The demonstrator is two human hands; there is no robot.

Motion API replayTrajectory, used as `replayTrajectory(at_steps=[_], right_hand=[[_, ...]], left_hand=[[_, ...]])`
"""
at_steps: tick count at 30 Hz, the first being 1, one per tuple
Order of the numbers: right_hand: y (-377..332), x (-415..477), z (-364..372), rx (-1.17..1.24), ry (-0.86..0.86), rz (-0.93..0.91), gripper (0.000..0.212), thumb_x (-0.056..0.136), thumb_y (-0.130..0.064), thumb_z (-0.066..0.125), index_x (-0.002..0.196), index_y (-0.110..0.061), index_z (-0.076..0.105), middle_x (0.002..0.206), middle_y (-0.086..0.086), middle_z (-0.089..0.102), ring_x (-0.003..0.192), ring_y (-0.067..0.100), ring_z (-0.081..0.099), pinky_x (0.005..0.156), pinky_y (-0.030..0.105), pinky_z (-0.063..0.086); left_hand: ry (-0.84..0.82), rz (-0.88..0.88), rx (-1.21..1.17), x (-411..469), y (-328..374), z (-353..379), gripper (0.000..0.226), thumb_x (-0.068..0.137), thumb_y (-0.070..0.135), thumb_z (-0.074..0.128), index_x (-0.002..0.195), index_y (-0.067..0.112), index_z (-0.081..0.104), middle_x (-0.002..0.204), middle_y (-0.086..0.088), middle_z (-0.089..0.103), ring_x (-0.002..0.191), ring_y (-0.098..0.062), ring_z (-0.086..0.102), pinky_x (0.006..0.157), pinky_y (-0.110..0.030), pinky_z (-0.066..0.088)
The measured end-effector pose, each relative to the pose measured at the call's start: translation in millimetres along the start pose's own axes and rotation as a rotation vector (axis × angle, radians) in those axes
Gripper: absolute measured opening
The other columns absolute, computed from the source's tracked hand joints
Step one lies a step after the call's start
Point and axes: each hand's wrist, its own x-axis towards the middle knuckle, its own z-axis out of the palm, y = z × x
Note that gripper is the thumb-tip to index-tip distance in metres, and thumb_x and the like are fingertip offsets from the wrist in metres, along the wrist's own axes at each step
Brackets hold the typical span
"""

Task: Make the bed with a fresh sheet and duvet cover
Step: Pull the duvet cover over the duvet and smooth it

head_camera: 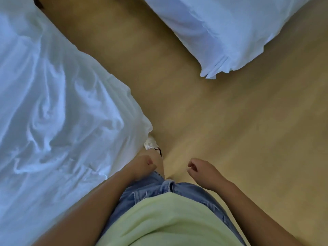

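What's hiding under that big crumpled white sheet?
Only a white shoe peeks out by the crumpled white sheet, on the tan floor. Whatever lies beneath the sheet is fully covered.

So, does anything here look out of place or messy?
Yes. A white pillow lies on the tan floor at upper right, an odd place for clean bedding. The white sheet at left is heavily rumpled, not smoothed flat.
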Motion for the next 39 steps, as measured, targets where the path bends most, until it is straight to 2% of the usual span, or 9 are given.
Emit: replayTrajectory(at_steps=[2,6,11,17,21,25,28,34,39], right_hand=[[-4,36,-31,-0.040,-0.037,-0.027,0.016,0.095,-0.021,0.047,0.104,-0.011,0.054,0.092,0.003,0.058,0.087,0.022,0.055,0.074,0.031,0.042],[-26,111,-103,-0.095,-0.081,-0.051,0.012,0.096,-0.022,0.046,0.101,-0.012,0.052,0.091,0.001,0.054,0.083,0.018,0.050,0.070,0.029,0.037],[-80,198,-207,-0.166,-0.081,-0.109,0.007,0.095,-0.021,0.046,0.092,-0.015,0.049,0.087,0.001,0.055,0.082,0.020,0.049,0.068,0.030,0.035],[-149,303,-302,-0.173,-0.126,-0.194,0.018,0.092,-0.015,0.047,0.102,-0.004,0.056,0.097,0.011,0.061,0.083,0.021,0.052,0.076,0.034,0.043],[-186,396,-361,-0.255,-0.190,-0.282,0.024,0.091,-0.024,0.047,0.099,-0.007,0.061,0.096,0.009,0.060,0.081,0.016,0.047,0.078,0.031,0.042],[-226,482,-455,-0.286,-0.183,-0.297,0.020,0.094,-0.021,0.046,0.097,-0.005,0.058,0.092,0.013,0.063,0.083,0.027,0.056,0.073,0.033,0.044],[-268,540,-517,-0.357,-0.193,-0.332,0.015,0.095,-0.024,0.046,0.092,-0.016,0.057,0.087,0.004,0.064,0.083,0.019,0.060,0.074,0.033,0.049],[-367,637,-570,-0.510,-0.331,-0.378,0.011,0.097,-0.028,0.046,0.099,-0.021,0.055,0.093,-0.003,0.062,0.088,0.013,0.060,0.081,0.032,0.052],[-476,716,-575,-0.558,-0.360,-0.398,0.011,0.096,-0.028,0.048,0.097,-0.020,0.056,0.092,-0.002,0.063,0.086,0.014,0.060,0.078,0.032,0.049]], left_hand=[[0.008,-0.007,-0.085,26,11,-26,0.017,0.092,0.024,0.049,0.078,0.014,0.047,0.080,-0.009,0.043,0.072,-0.015,0.038,0.058,-0.022,0.028],[0.112,-0.045,-0.241,87,33,-119,0.018,0.093,0.023,0.049,0.081,0.010,0.050,0.084,-0.010,0.051,0.076,-0.019,0.045,0.067,-0.026,0.035],[0.132,-0.052,-0.199,153,69,-242,0.031,0.097,0.029,0.047,0.113,0.005,0.059,0.112,-0.008,0.059,0.099,-0.020,0.054,0.082,-0.025,0.039],[0.076,-0.131,-0.323,218,88,-327,0.024,0.096,0.028,0.048,0.086,0.008,0.055,0.084,-0.007,0.054,0.077,-0.018,0.049,0.075,-0.029,0.041],[0.097,-0.220,-0.421,267,84,-381,0.038,0.096,0.021,0.047,0.059,0.013,0.040,0.064,-0.006,0.041,0.059,-0.015,0.036,0.060,-0.026,0.033],[0.273,-0.371,-0.544,315,83,-472,0.027,0.096,0.022,0.046,0.077,0.006,0.058,0.072,-0.003,0.050,0.068,-0.015,0.045,0.066,-0.028,0.039],[0.332,-0.368,-0.650,348,92,-545,0.031,0.097,0.024,0.045,0.099,-0.001,0.061,0.089,-0.010,0.058,0.083,-0.022,0.053,0.076,-0.032,0.043],[0.378,-0.375,-0.864,388,94,-635,0.019,0.093,0.024,0.050,0.090,0.006,0.056,0.085,-0.013,0.059,0.079,-0.026,0.056,0.076,-0.036,0.047],[0.413,-0.418,-0.980,410,23,-717,0.023,0.094,0.026,0.052,0.094,0.004,0.061,0.087,-0.008,0.061,0.078,-0.017,0.054,0.078,-0.032,0.047]])
